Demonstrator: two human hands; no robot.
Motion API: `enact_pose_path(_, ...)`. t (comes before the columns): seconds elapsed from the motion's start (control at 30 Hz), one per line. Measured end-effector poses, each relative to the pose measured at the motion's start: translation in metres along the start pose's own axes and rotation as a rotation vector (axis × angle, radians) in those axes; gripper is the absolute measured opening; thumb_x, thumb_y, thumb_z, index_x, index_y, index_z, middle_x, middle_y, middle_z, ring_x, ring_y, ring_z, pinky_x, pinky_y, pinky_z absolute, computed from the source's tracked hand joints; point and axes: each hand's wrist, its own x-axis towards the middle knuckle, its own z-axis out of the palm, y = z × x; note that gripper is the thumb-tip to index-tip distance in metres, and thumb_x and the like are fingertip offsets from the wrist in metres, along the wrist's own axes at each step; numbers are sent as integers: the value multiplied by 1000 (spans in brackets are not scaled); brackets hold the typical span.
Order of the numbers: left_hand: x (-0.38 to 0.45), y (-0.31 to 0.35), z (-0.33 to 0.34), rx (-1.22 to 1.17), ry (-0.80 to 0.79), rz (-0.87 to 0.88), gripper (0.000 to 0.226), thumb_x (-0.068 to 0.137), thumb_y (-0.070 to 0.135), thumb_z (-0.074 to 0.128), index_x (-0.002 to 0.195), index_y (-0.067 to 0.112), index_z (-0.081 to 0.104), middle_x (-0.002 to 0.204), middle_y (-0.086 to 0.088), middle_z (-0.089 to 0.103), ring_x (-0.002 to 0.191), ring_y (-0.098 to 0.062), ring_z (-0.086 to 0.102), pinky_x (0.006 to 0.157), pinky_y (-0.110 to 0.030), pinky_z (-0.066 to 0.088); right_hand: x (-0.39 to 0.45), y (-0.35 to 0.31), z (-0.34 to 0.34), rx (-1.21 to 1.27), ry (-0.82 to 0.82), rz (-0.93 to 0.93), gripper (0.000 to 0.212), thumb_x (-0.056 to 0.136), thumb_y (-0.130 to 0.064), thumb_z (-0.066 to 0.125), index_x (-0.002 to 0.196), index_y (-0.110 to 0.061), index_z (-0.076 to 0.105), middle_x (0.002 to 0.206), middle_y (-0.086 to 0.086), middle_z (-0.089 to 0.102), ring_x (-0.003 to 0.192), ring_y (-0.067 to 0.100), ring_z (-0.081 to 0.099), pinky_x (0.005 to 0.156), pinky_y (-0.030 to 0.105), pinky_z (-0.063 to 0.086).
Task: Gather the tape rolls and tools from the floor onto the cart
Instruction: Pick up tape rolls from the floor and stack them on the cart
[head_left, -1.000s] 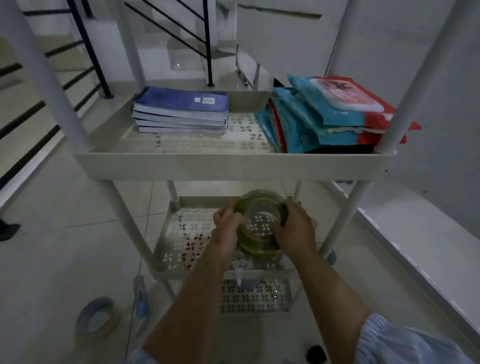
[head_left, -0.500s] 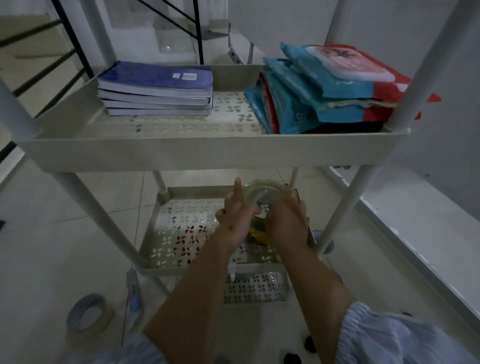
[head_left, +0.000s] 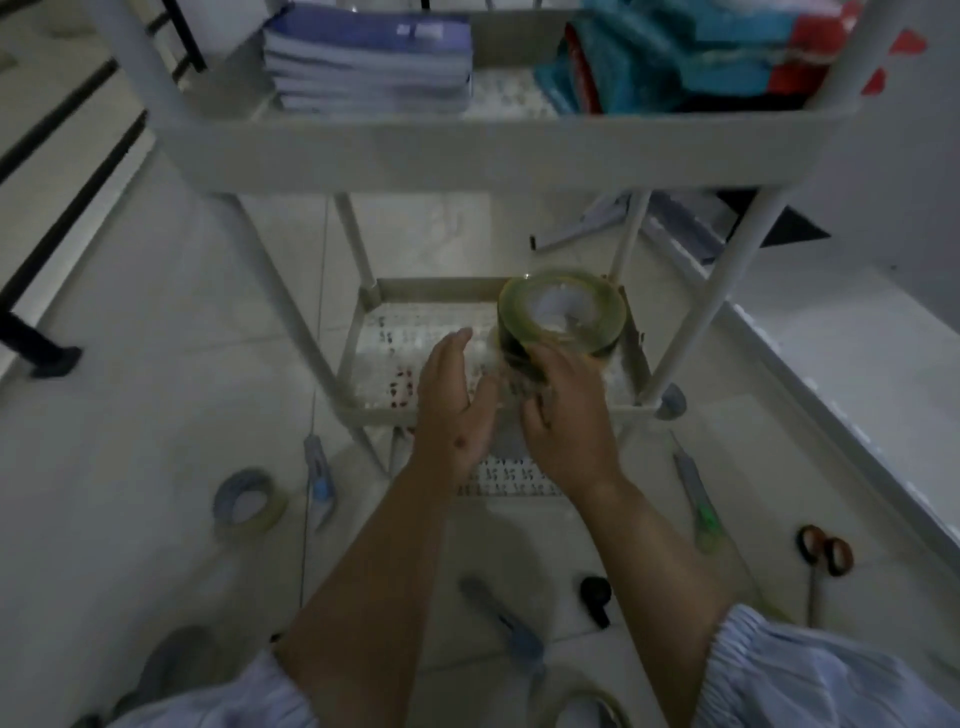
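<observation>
A stack of yellow-green tape rolls (head_left: 563, 317) stands on the right side of the white cart's middle shelf (head_left: 371, 413). My right hand (head_left: 563, 421) curls around the lower front of that stack, though motion blur hides the fingertips. Just left of the stack, my left hand (head_left: 452, 405) is off it with the fingers spread. On the floor lie a grey-blue tape roll (head_left: 244, 501), a blue utility knife (head_left: 319, 475), a green utility knife (head_left: 698, 499), orange-handled scissors (head_left: 826, 558), a blue-handled tool (head_left: 511, 621), a small black object (head_left: 595, 595) and a pale tape roll (head_left: 582, 701).
The cart's top tray (head_left: 467, 156) holds stacked blue books (head_left: 369, 62) and teal and red packets (head_left: 691, 57). Its white posts (head_left: 727, 291) frame the shelf. A black stair railing (head_left: 36, 291) runs at the left and a raised white ledge (head_left: 857, 415) at the right.
The tape stack has gone down onto the right side of the middle shelf. My left hand has come off it and spread. The view has tilted down, bringing more floor tools into sight.
</observation>
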Motion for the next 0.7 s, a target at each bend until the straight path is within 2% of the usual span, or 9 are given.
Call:
enact_pose_path(0.07, -23, -4, -7, 27, 14, 54, 50, 81, 22, 41, 129, 11, 42, 139, -13, 38, 130, -21, 34, 111, -34, 32, -25, 0, 5, 21, 13, -8, 40, 83, -13, 41, 119, 1, 51, 121, 21, 56, 116, 26, 44, 101, 25, 25)
enact_pose_path(0.13, -48, -11, -9, 43, 0, 67, 46, 80, 22, 43, 124, 10, 47, 136, -14, 40, 128, -24, 36, 107, -15, 30, -51, 3, 10, 34, 11, -17, 41, 83, -16, 38, 116, 3, 53, 116, 22, 58, 111, 22, 43, 99, 24, 26)
enact_pose_path(0.17, -61, -16, -9, 51, -17, 69, 45, 80, 26, 43, 121, 10, 49, 133, -14, 42, 126, -24, 38, 106, -14, 31, -63, 7, 12, 33, -7, 2, 41, 82, -16, 38, 116, 2, 53, 115, 22, 59, 110, 24, 46, 98, 23, 26)
enact_pose_path(0.23, -88, -31, -4, 72, -75, 42, 50, 77, 35, 39, 119, 10, 51, 129, -13, 46, 123, -25, 40, 107, -29, 34, -89, 17, 15, 14, -42, 66, 37, 81, -9, 44, 115, 1, 54, 113, 23, 59, 107, 34, 52, 95, 20, 26)
enact_pose_path(0.37, -142, -64, 16, 61, -229, -96, 50, 73, 22, 44, 120, 10, 50, 128, -11, 49, 121, -23, 43, 107, -31, 34, -145, 39, 14, -64, -64, 193, 39, 75, -2, 50, 113, 3, 55, 112, 24, 61, 104, 39, 54, 93, 21, 28)
enact_pose_path(0.47, -181, -86, 36, 78, -355, -183, 55, 72, 25, 46, 123, 6, 47, 128, -14, 48, 114, -15, 43, 92, -1, 26, -193, 60, 11, -61, -130, 347, 40, 75, -1, 51, 115, 1, 54, 114, 22, 60, 106, 38, 53, 92, 24, 33)
enact_pose_path(0.5, -193, -93, 43, 85, -389, -207, 57, 72, 30, 46, 124, 5, 46, 128, -14, 48, 114, -16, 43, 87, 2, 24, -209, 66, 10, -65, -156, 389, 42, 74, -2, 52, 116, 1, 54, 115, 22, 59, 107, 38, 53, 93, 27, 34)
enact_pose_path(0.63, -236, -119, 66, 95, -538, -283, 74, 69, 45, 42, 129, 2, 39, 132, -17, 43, 122, -23, 41, 95, -6, 23, -270, 90, 9, -123, -253, 521, 47, 69, -6, 56, 113, 9, 54, 109, 30, 61, 99, 46, 59, 87, 47, 45)
enact_pose_path(0.7, -247, -122, 81, 153, -632, -265, 78, 67, 47, 36, 133, 6, 34, 140, -14, 36, 129, -25, 34, 103, -18, 24, -292, 105, 7, -153, -261, 637, 53, 73, -20, 49, 119, 6, 51, 119, 29, 57, 109, 45, 54, 93, 50, 43)
